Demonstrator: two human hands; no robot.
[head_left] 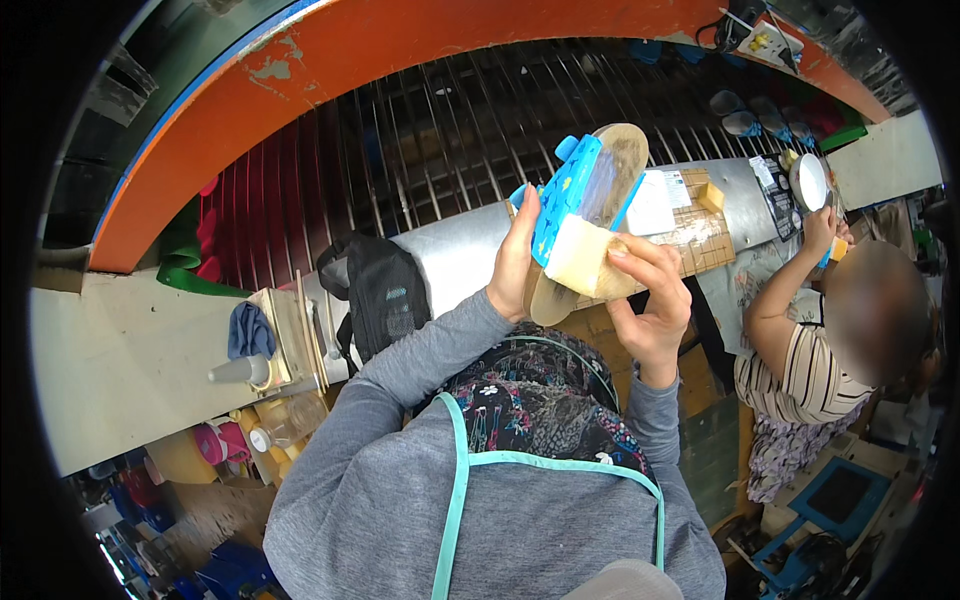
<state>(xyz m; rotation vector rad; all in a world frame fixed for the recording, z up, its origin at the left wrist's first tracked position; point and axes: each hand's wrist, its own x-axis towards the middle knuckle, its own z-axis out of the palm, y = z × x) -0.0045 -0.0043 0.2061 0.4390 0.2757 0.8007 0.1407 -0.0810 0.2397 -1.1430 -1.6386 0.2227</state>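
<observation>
My left hand [515, 260] is closed on a sandal, its thumb along the edge of the blue patterned strap [566, 190]. The sandal is tilted up in front of me, with a worn tan-grey sole-shaped part [627, 150] showing at its top end. In my right hand [655, 300] is a pale yellow sponge block [578, 258], pinched between fingers and thumb. The sponge lies against the sandal's lower half and hides part of it. Whether the sole-shaped part is an insole or a last, I cannot tell.
Beyond the metal bench [455, 255] runs a roller conveyor [420, 130] under an orange beam [350, 50]. A black bag [385, 295] lies to the left. Right stand a brown board [700, 240] with another sponge [711, 197], and a co-worker's arm [785, 270] near a white bowl [808, 180].
</observation>
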